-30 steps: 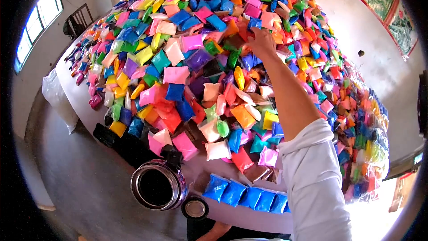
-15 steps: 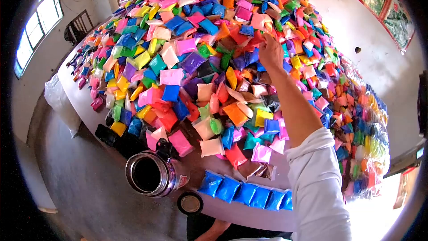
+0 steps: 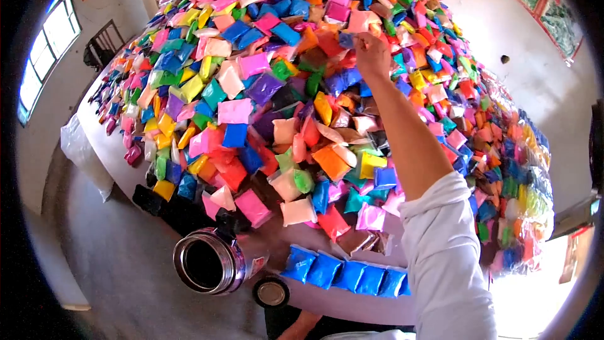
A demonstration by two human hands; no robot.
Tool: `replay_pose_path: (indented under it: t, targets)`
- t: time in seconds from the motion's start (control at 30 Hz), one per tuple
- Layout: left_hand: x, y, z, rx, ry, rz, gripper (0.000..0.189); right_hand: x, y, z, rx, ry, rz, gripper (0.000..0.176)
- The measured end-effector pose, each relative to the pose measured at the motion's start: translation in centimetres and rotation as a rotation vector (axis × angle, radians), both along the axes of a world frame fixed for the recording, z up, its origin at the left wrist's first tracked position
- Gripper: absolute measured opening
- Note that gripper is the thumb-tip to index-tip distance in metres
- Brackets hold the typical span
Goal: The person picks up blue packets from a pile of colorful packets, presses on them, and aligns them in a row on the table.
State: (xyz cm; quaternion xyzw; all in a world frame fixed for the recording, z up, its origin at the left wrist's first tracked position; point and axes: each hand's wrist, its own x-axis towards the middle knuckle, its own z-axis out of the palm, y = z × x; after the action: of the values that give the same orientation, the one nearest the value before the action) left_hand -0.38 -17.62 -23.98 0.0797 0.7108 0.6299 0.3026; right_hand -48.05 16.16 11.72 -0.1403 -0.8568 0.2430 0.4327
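Observation:
A large heap of small soft packets in many colours (image 3: 234, 112) covers the table. My right hand (image 3: 373, 56) reaches across into the upper part of the heap, with its fingers bent and pinched at the edge of a small blue packet (image 3: 346, 40). A peach packet (image 3: 363, 22) lies just beyond the fingertips. Along the near table edge runs a row of several bright blue packets (image 3: 348, 275), side by side. Low in the view, only part of my left hand (image 3: 303, 325) shows below the table edge; its fingers are hidden.
An open steel flask (image 3: 207, 261) stands at the table's near left edge, its round lid (image 3: 271, 291) beside it. A clear plastic bag (image 3: 86, 151) hangs at the left. Clear bags of packets (image 3: 522, 195) are stacked at the right end.
My right hand has moved slightly up and left, and its fingertips have come to the blue packet. The whole view has shifted a little. The row of blue packets stays in place.

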Motion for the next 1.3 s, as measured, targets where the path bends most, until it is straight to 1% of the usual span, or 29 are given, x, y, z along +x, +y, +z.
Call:
replay_pose_path:
  t: [0.07, 0.1, 0.13, 0.2, 0.27, 0.3, 0.33, 0.37, 0.4, 0.43, 0.47, 0.53, 0.57, 0.6, 0.67, 0.73, 0.8, 0.83, 0.9, 0.93, 0.97, 1.0, 1.07, 1.1, 1.13, 1.17, 1.2, 1.23, 1.3]
  targets:
    - [-2.1, 0.2, 3.3, 0.035, -0.01, -0.006, 0.024, 2.1, 0.1, 0.9, -0.045, 0.058, 0.213, 0.02]
    - [-3.1, 0.5, 5.3, 0.053, -0.016, -0.006, 0.022, 2.8, 0.3, 0.9, -0.018, 0.041, 0.233, 0.02]
    - [-3.7, 0.8, 6.8, 0.069, -0.019, -0.003, 0.022, 3.9, 0.7, 1.0, 0.04, -0.077, 0.227, 0.023]
    - [-3.6, 1.1, 7.1, 0.089, -0.014, -0.005, 0.021, 6.0, 0.2, 1.1, 0.138, -0.151, 0.182, 0.022]
    - [-3.4, 1.9, 5.4, 0.017, 0.411, -0.004, 0.016, 6.1, 0.8, 0.5, 0.245, -0.168, 0.186, 0.024]
    - [-3.6, 1.8, 5.9, 0.021, 0.413, -0.001, 0.016, 6.1, 0.9, 0.1, 0.341, -0.197, 0.2, 0.027]
    - [-4.1, 1.4, 7.0, -0.085, 0.205, -0.193, 0.028, 6.4, 0.7, 0.0, 0.345, -0.198, 0.206, 0.027]
    - [-4.2, 1.2, 8.0, -0.189, -0.009, -0.382, 0.048, 6.6, 0.3, -0.3, 0.499, -0.255, 0.163, 0.031]
    - [-3.8, 1.6, 9.0, -0.187, -0.014, -0.372, 0.048, 6.7, -0.1, -0.4, 0.652, -0.308, 0.12, 0.036]
    - [-3.4, 2.4, 9.9, -0.016, 0.015, -0.168, 0.023, 6.5, -0.3, -0.3, 0.655, -0.397, 0.139, 0.041]
    - [-3.2, 2.9, 10.3, 0.152, 0.046, 0.036, 0.016, 6.5, -0.9, 0.1, 0.654, -0.393, 0.149, 0.041]
    - [-2.6, 2.8, 9.0, 0.1, 0.018, 0.041, 0.016, 6.3, -1.9, 0.4, 0.653, -0.539, 0.066, 0.043]
    - [-2.4, 2.6, 7.9, 0.055, -0.01, 0.035, 0.017, 5.3, -1.2, -0.7, 0.671, -0.459, 0.055, 0.035]
    - [-2.3, 2.3, 6.3, 0.043, -0.006, 0.037, 0.017, 4.4, -0.7, -1.3, 0.66, -0.455, 0.059, 0.035]
    - [-2.3, 1.6, 3.2, -0.107, 0.313, -0.046, 0.024, 2.9, 0.2, -1.6, 0.625, -0.455, 0.068, 0.04]
    - [-2.3, 0.7, 2.7, -0.096, 0.227, -0.077, 0.028, 2.5, 0.8, -1.8, 0.611, -0.483, 0.032, 0.045]
    - [-2.5, 0.4, 2.6, -0.073, 0.141, -0.111, 0.032, 2.1, 1.7, -1.4, 0.449, -0.285, 0.153, 0.042]
    - [-2.6, 0.5, 2.9, -0.012, 0.067, -0.069, 0.032, 3.1, 1.3, -0.3, 0.452, -0.285, 0.147, 0.042]
    - [-2.5, 0.6, 2.6, 0.056, -0.011, -0.032, 0.032, 6.0, 0.4, 1.4, -0.101, -0.141, 0.156, 0.028]
    - [-2.5, 0.4, 1.9, -0.085, 0.267, -0.068, 0.032, 7.3, 0.5, 1.2, -0.095, -0.144, 0.15, 0.028]
    - [-2.2, 0.1, 1.2, -0.223, 0.545, -0.104, 0.032, 8.9, 0.8, 1.0, -0.341, -0.092, 0.268, 0.021]
    - [-2.4, 0.2, 1.8, -0.211, 0.54, -0.115, 0.032, 10.8, 1.0, 0.6, -0.586, -0.036, 0.379, 0.016]
    - [-2.9, 0.9, 3.8, 0.147, -0.027, 0.056, 0.033, 14.8, 0.7, -0.9, -1.004, 0.06, 0.723, 0.015]
    - [-2.8, 1.2, 2.7, 0.095, 0.003, 0.082, 0.026, 18.7, -1.7, 0.7, -1.06, 0.038, 0.61, 0.024]
    - [-2.8, 0.9, 4.9, 0.104, -0.014, 0.069, 0.026, 21.8, -2.4, 1.0, -1.09, -0.054, 0.696, 0.038]
    - [-3.6, 0.7, 9.0, 0.188, -0.106, 0.037, 0.021, 24.6, -2.5, 0.2, -1.097, -0.134, 0.639, 0.039]
    - [-4.3, 0.9, 11.6, 0.268, -0.2, 0.006, 0.017, 27.2, -2.8, -0.4, -1.138, -0.196, 0.701, 0.034]
    - [-4.7, 1.5, 12.5, 0.27, -0.219, -0.003, 0.017, 29.5, -2.7, -1.9, -1.202, -0.228, 0.798, 0.026]
    - [-4.0, 2.2, 13.5, 0.311, -0.323, 0.161, 0.013, 34.7, -3.9, -2.5, -1.305, -0.292, 0.833, 0.021]
